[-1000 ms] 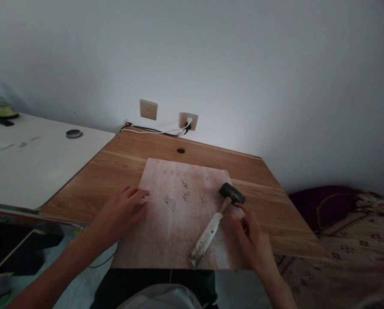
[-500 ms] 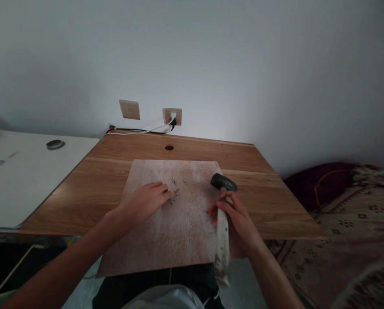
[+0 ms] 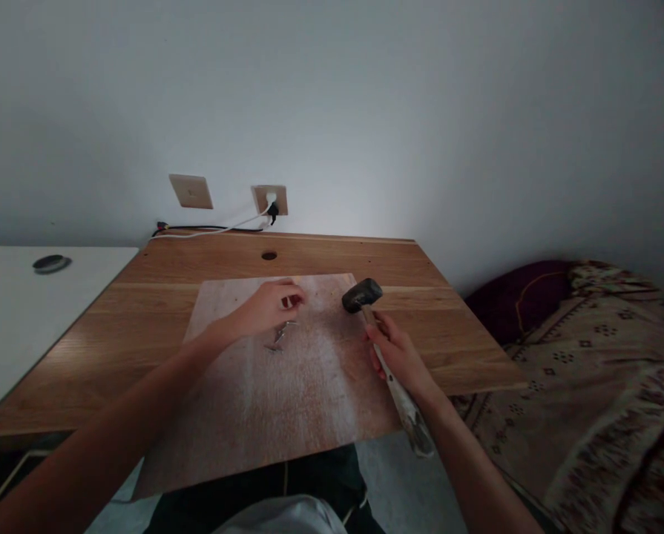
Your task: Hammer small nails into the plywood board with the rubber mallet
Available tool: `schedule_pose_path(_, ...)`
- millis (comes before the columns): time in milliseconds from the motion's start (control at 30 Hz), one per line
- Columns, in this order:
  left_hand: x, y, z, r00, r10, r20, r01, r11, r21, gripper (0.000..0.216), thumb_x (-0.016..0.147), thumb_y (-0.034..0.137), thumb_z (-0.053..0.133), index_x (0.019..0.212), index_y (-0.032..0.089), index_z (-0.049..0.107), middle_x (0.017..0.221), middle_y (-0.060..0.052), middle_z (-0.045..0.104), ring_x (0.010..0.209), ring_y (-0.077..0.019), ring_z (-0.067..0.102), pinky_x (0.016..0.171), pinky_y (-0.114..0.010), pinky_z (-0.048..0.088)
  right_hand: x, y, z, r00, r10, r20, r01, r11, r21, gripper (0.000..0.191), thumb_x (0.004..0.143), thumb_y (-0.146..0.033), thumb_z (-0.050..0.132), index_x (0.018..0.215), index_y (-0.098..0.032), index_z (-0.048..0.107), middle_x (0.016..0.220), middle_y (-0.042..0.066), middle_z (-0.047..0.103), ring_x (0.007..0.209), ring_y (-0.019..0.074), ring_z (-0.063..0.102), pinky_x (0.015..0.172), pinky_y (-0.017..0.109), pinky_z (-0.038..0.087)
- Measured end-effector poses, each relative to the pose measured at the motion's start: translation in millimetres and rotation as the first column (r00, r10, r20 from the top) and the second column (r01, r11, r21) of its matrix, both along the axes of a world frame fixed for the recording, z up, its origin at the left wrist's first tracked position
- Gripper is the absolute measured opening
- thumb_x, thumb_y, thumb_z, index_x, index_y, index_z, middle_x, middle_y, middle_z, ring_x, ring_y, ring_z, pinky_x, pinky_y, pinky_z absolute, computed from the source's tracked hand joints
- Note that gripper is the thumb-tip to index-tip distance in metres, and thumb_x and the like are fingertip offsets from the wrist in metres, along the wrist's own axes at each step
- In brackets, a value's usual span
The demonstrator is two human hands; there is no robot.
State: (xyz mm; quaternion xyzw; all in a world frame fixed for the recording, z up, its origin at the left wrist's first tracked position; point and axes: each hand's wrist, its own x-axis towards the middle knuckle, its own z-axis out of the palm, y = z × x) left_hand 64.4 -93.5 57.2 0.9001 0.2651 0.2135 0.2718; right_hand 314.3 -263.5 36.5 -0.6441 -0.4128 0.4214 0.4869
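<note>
On the wooden desk (image 3: 142,297), a pale plywood board (image 3: 287,400) lies flat with its near edge overhanging toward the person's lap, so the work sits close to both arms. At about 12 o'clock on that board the left hand (image 3: 268,306) hovers low, its fingertips pinched together around something small, most likely a nail, though the object itself is too tiny to make out. Just below that hand, toward 7 o'clock from it, a small heap of loose nails (image 3: 279,337) rests on the board, within easy reach of the pinching fingers.

At 3 o'clock from the left hand, the right hand (image 3: 398,356) is clenched around the whitish, paint-stained handle of a hammer (image 3: 387,356). The grip sits fairly high on the shaft, near the head, which judged from the pose gives control more than force. Its black head (image 3: 361,294) hangs a little above the board's far right corner, tilted, while the handle's free end points back toward 5 o'clock past the wrist.

Beyond the board, a cable hole (image 3: 268,256) shows in the desk, and a white cable (image 3: 220,228) runs to a wall socket (image 3: 270,199). A white table (image 3: 9,326) adjoins at 9 o'clock.
</note>
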Motion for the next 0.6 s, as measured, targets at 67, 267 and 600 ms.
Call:
schedule_pose_path(67, 25.3, 16.4, -5.5, 0.995, -0.004, 0.095, 0.013, 0.996, -0.088, 0.018, 0.083, 0.013, 0.063, 0.094, 0.017, 0.076, 0.097, -0.005, 0.076, 0.081, -0.0146, 0.068, 0.078, -0.028, 0.055, 1.3, 0.9, 0.3, 0.994, 0.046, 0.096, -0.039, 0.997, -0.071, 0.05, 0.087, -0.059, 0.061, 0.119, -0.022, 0.056, 0.047, -0.011, 0.052, 0.03, 0.0131, 0.045, 0.03, 0.022, 0.034)
schedule_pose_path(267, 78.1, 50.5, -20.6, 0.992, -0.045, 0.122, 0.058, 0.993, -0.105, 0.02, 0.081, 0.009, 0.067, 0.094, 0.016, 0.08, 0.093, -0.005, 0.081, 0.084, -0.0165, 0.073, 0.082, -0.028, 0.055, -2.3, 7.5, 1.8, 0.989, 0.142, 0.034, -0.137, 0.985, -0.108, 0.037, 0.086, -0.058, 0.064, 0.098, -0.025, 0.053, 0.05, -0.01, 0.054, 0.033, 0.0131, 0.049, 0.03, 0.022, 0.036)
schedule_pose_path(600, 86.8, 59.3, -40.0, 0.981, -0.09, 0.172, 0.112, 0.986, -0.123, 0.02, 0.086, 0.011, 0.071, 0.102, 0.015, 0.082, 0.098, -0.008, 0.083, 0.088, -0.0189, 0.076, 0.084, -0.029, 0.056, -11.0, 7.5, -5.7, 1.0, 0.024, -0.002, -0.024, 0.997, -0.071, 0.037, 0.083, -0.059, 0.062, 0.087, -0.025, 0.048, 0.057, -0.011, 0.054, 0.033, 0.0078, 0.046, 0.03, 0.02, 0.033)
